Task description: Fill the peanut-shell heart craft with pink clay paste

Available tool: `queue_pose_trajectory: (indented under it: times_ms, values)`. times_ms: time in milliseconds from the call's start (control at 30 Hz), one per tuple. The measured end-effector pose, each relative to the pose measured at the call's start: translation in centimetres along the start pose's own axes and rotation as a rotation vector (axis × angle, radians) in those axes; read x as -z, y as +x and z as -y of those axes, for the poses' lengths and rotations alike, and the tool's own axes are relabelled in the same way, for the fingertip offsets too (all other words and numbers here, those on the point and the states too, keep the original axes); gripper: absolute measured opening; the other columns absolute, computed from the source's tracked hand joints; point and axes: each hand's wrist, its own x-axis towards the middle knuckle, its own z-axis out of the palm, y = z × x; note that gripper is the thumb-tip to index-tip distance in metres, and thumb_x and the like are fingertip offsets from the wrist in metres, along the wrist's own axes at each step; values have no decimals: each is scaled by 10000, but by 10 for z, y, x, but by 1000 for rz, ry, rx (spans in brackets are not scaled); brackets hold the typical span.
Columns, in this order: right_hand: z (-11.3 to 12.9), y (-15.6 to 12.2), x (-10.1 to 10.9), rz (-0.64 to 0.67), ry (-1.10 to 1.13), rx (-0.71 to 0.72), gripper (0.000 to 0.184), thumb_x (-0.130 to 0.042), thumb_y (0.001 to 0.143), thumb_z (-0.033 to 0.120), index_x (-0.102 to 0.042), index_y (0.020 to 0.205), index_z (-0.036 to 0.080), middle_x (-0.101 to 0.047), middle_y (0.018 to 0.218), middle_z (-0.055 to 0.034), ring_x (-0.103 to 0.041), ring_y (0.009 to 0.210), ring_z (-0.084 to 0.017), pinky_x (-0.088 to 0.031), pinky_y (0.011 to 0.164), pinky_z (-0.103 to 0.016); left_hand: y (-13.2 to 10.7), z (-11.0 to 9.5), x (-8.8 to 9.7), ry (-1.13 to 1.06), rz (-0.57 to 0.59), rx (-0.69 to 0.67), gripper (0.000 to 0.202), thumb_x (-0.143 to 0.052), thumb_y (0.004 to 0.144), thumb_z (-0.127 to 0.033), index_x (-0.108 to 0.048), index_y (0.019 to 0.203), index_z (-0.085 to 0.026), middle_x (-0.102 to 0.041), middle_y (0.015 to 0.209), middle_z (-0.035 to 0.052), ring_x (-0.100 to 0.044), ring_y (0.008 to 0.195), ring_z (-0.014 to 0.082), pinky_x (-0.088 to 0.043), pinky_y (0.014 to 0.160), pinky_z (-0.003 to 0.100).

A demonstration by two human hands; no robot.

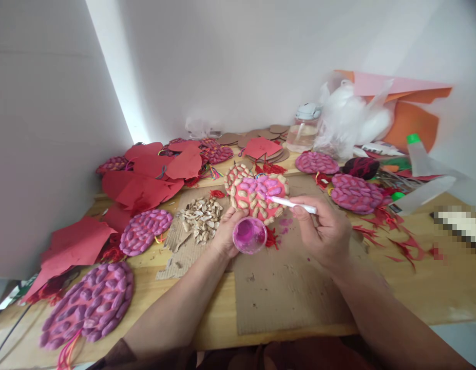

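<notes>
My left hand [229, 231] is closed around a small clear cup of purple paint [250, 235] and also supports the lower edge of a red disc covered with peanut shells [259, 198]. Several shells at the disc's top are painted purple; those lower down are bare tan. In my right hand [324, 228] is a white-handled paintbrush [293, 204], pinched like a pen, its tip touching the disc near its upper middle. Behind the disc, partly hidden, lies another disc with bare shells [233, 174]. A red tassel [273, 239] hangs below the held disc.
Cardboard [287, 293] lies under my hands, with loose peanut shells [201, 218] to its left. Purple shell discs [89, 306] and red paper pieces [141, 180] spread leftward. A jar of liquid [302, 134], plastic bags [349, 123] and glue bottles [420, 159] stand back right.
</notes>
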Motion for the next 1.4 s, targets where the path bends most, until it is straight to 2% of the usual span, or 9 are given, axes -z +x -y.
queue_pose_trajectory:
  times_ms: [267,500,767,933,1067,1200,1400]
  values:
    - [8,-1,0,15,-41,41,135,-649,1002,239,-757,1083,251,-808,873,-13,-715,688,-156,-564,653,-278,3,4,3,-9,-10,-29,442,-973,561,-220,-591,782,-193,-654,710,-41,-598,584,105,-500,604,245]
    - [4,0,-1,5,-58,44,142,-661,996,204,-759,1093,238,-820,945,-23,-758,794,-163,-587,749,-269,-2,-1,-3,-24,12,-14,450,-975,539,-214,-582,755,-192,-649,685,-46,-596,577,103,-509,605,240]
    - [5,0,-3,22,-48,79,127,-661,997,218,-756,1080,230,-824,915,-14,-746,729,-151,-568,674,-260,-4,-2,-4,27,17,-10,428,-969,590,-246,-601,800,-189,-662,698,-47,-589,568,88,-504,593,218]
    - [3,1,-3,-8,-62,84,133,-664,992,208,-754,1086,234,-827,953,-27,-766,799,-169,-587,737,-275,-5,-3,-6,1,19,-1,431,-956,582,-203,-570,772,-195,-623,652,-60,-582,562,88,-492,587,210]
    - [2,1,-2,-3,-21,55,139,-672,986,207,-757,1091,238,-818,926,-17,-747,747,-159,-581,699,-271,-5,-3,-6,-10,1,-3,397,-934,607,-197,-573,774,-196,-642,682,-50,-607,591,101,-514,627,232]
    - [3,1,-2,19,-30,59,157,-660,990,199,-765,1099,241,-823,945,-26,-769,809,-176,-604,753,-287,-5,-2,-6,-12,-13,3,375,-927,592,-189,-605,785,-192,-663,710,-38,-606,599,106,-511,631,242]
    - [3,2,-2,1,-9,40,156,-680,980,188,-766,1101,236,-824,952,-21,-768,799,-164,-597,730,-268,-7,-5,-11,-18,1,-21,426,-947,553,-192,-575,761,-198,-630,662,-57,-591,583,101,-512,632,237]
